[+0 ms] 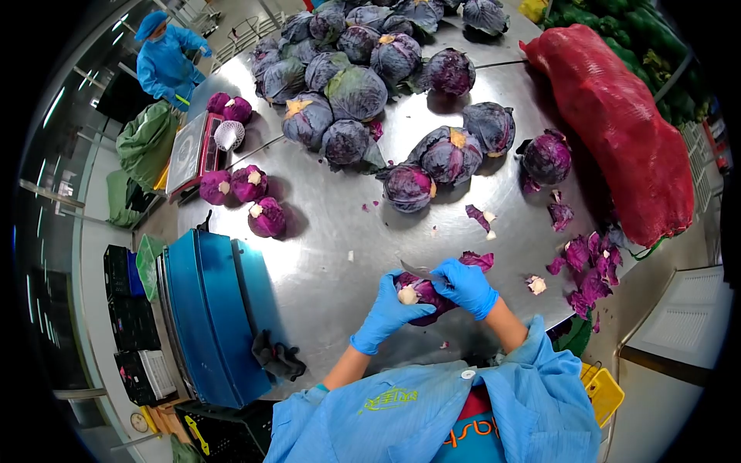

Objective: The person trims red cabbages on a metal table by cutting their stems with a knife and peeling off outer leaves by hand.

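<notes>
My left hand (384,312), in a blue glove, is closed around the side of a purple cabbage (427,295) whose pale cut stem faces up. Gripped in my gloved right hand (468,288) is a knife (414,269), its blade pointing left across the far side of the cabbage; the handle is hidden by the fingers. A loose purple leaf (478,261) lies just beyond the right hand. To the right of that hand, a cut stem piece (536,285) rests on the metal table (332,270).
Untrimmed cabbages (355,92) crowd the far table. Trimmed ones (267,217) sit at left near a scale (189,152). A blue bin (204,309) stands at left, a red mesh sack (617,131) at right above a leaf pile (590,270). A co-worker (166,58) stands far left.
</notes>
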Demonstrator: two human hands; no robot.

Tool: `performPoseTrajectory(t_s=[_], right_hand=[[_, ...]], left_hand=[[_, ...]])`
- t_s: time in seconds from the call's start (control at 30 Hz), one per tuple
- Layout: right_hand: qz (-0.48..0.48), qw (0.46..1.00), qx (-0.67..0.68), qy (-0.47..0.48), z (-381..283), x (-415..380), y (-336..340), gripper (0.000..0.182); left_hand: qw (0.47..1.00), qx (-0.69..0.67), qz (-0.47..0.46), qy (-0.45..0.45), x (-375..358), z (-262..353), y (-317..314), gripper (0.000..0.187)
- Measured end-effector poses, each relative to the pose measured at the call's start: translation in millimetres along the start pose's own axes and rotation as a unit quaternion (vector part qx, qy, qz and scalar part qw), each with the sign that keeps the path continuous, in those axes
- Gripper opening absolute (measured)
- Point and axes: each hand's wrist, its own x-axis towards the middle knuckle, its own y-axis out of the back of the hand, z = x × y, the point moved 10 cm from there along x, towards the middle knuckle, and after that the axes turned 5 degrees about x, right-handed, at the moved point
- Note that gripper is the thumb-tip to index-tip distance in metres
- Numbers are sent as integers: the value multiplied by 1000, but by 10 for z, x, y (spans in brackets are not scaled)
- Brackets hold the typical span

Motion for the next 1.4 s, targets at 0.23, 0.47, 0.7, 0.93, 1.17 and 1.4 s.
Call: performPoseTrajectory(t_s=[0.23, 0.47, 0.7, 0.93, 1.17, 1.4], right_hand=[[56, 956, -157, -242, 1116, -313, 339, 24], [-55, 984, 163, -53, 199, -113, 119, 42], [-87, 996, -15, 10, 112, -70, 107, 21], [67, 981, -52, -172, 820, -113, 232, 18], [130, 957, 57, -253, 1009, -324, 621, 35], [72, 850, 362, -377, 841, -702, -256, 37]], left_hand=[[994, 65, -28, -80, 58, 229, -61, 111], [983, 92, -118, -107, 187, 315, -216, 108], [968, 149, -174, -105, 231, 510, -224, 104], [970, 111, -199, -85, 205, 502, -275, 111], [970, 131, -151, -141, 86, 460, -247, 126], [993, 60, 71, -69, -103, 440, 171, 110]])
